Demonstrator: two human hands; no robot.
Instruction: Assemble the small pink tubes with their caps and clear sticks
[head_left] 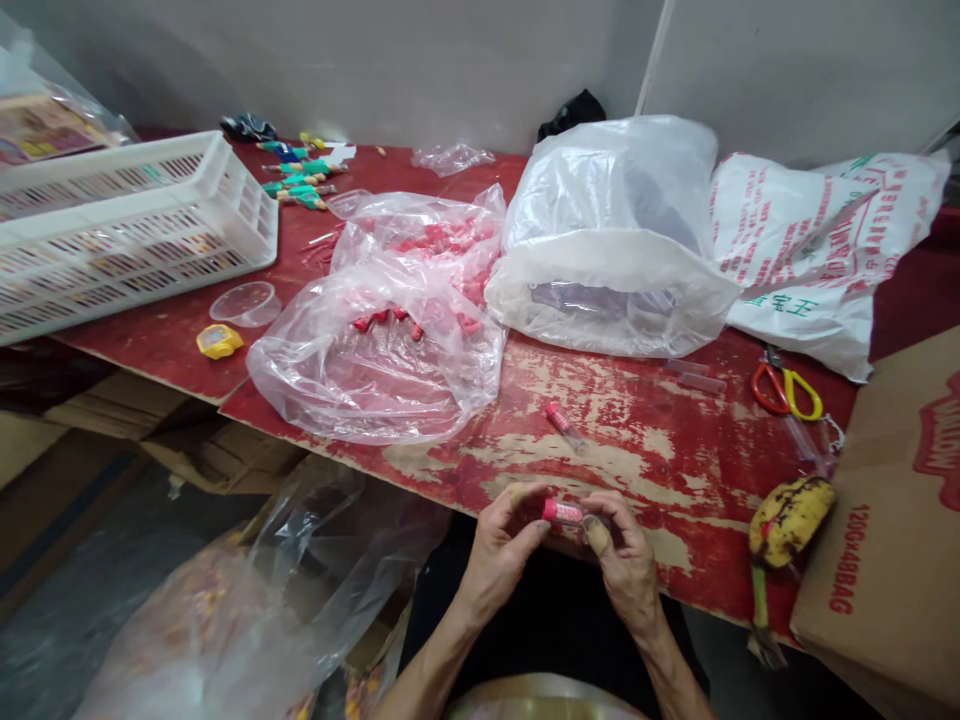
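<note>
Worn red table, crinkled clear bags, both hands pinching pink-capped tube

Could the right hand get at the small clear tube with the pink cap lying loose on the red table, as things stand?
Probably yes. The small clear tube with the pink cap lies in the open on the worn red table, just beyond the right hand; nothing lies between, though that hand helps hold another pink-capped tube.

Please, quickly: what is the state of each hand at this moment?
Left hand: closed, its grip on the pink cap end of a small clear tube.
Right hand: closed, holding the other end of the same tube.
</note>
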